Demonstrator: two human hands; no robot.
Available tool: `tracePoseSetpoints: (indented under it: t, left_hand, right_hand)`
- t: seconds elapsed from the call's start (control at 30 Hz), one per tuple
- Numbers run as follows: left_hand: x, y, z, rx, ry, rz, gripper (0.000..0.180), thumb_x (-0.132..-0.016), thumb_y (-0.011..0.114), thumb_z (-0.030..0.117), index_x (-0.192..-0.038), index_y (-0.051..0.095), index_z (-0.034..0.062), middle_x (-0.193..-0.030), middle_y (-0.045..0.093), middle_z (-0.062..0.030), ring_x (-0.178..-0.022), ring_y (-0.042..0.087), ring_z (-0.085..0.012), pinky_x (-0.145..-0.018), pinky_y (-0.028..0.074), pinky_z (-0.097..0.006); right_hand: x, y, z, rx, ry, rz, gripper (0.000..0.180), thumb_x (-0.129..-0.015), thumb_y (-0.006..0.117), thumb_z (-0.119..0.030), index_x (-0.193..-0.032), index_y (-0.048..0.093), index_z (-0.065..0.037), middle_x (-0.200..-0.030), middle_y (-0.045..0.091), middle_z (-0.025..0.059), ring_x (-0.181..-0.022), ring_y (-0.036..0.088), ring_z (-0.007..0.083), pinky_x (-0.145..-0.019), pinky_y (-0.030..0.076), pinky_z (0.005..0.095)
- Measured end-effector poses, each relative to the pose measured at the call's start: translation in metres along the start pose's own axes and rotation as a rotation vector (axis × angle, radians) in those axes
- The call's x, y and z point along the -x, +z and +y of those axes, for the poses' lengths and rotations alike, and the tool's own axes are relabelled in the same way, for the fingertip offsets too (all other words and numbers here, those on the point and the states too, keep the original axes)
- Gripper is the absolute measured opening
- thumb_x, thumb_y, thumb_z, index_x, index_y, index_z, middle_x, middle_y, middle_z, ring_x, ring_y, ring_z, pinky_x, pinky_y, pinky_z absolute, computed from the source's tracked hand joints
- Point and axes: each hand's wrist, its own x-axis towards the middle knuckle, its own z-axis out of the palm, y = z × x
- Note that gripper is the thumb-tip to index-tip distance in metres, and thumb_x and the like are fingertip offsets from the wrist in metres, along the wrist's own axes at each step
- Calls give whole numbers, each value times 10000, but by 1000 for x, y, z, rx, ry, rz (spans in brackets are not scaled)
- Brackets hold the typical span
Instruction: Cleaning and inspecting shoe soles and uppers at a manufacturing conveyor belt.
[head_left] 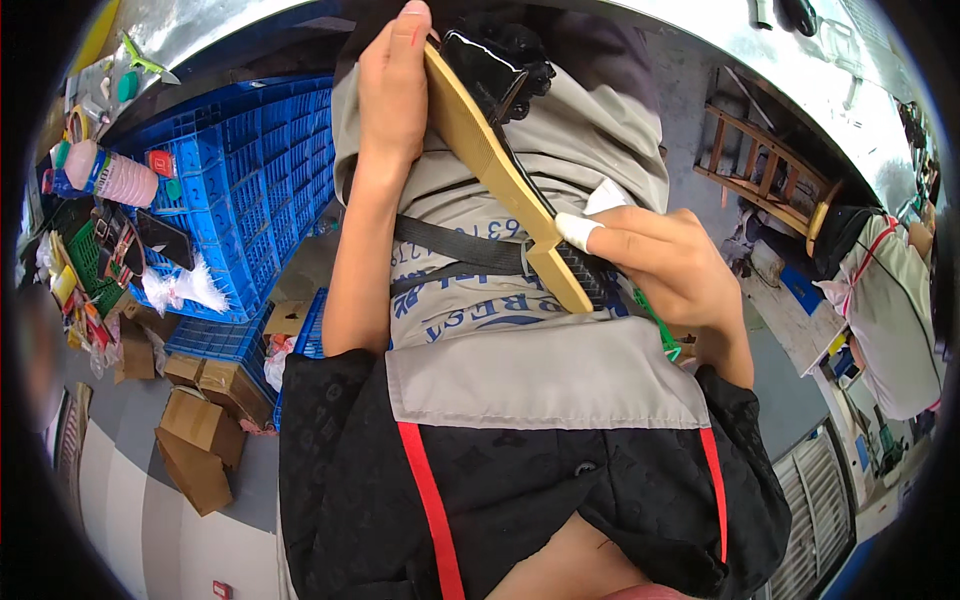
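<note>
A sandal (490, 165) is held slantwise above my lap, its tan ribbed sole turned toward me. Its upper is glossy black with a dark, flower-like ornament (525, 65). My left hand (395, 95) grips the toe end, thumb pointing up along the sole's edge. My right hand (665, 262) is closed at the heel end; a finger with a white covering presses on the sole's edge, while the other fingertips are partly hidden behind the sandal. A small white scrap (606, 196) sticks up beside that hand. Below it shows a green strip (657, 325).
I wear a grey apron (545, 380) with red straps. At left stand blue plastic crates (265, 175), a bottle of pink liquid (118, 175) and cardboard boxes (200, 445). A shiny worktop (255, 30) curves across the far side. A wooden rack (765, 170) lies at right.
</note>
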Motion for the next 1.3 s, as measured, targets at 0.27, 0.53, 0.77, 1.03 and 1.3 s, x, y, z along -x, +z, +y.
tracePoseSetpoints:
  t: [0.27,0.53,0.77,1.03,1.3]
  left_hand:
    - [12,0,15,-222,259,183,346,-1030,530,321,-812,585,58,-690,477,56,-650,416,-30,-587,321,-224]
    - [20,1,29,-429,337,235,390,-1038,545,337,-780,585,47,-663,420,87,-623,345,-14,-545,252,-227]
    - [18,12,37,-430,285,239,379,-1036,557,322,-767,593,58,-678,432,92,-629,356,-10,-548,273,-221]
    - [20,3,33,-344,303,213,350,-1034,546,290,-785,589,47,-695,469,68,-643,389,-21,-574,299,-220]
    - [22,22,48,-392,450,152,435,-1039,530,322,-710,455,48,-637,394,58,-623,331,-42,-545,276,-238]
  right_hand:
    - [5,-2,-21,111,110,-20,468,-706,572,97,-1158,656,12,-1082,688,162,-825,696,316,-616,525,339]
    - [2,3,-25,216,156,-56,561,-661,551,106,-1203,641,-9,-1104,674,126,-838,688,299,-603,517,350]
    - [-7,11,-16,247,118,42,558,-730,625,35,-1270,639,-102,-1061,676,9,-701,681,240,-536,514,338]
    - [1,4,-25,219,203,-30,553,-739,626,35,-1271,621,-114,-1159,658,7,-765,690,262,-601,539,353]
    - [-45,20,-14,186,100,138,473,-756,557,93,-1202,632,-44,-1131,668,123,-883,684,324,-672,547,375]
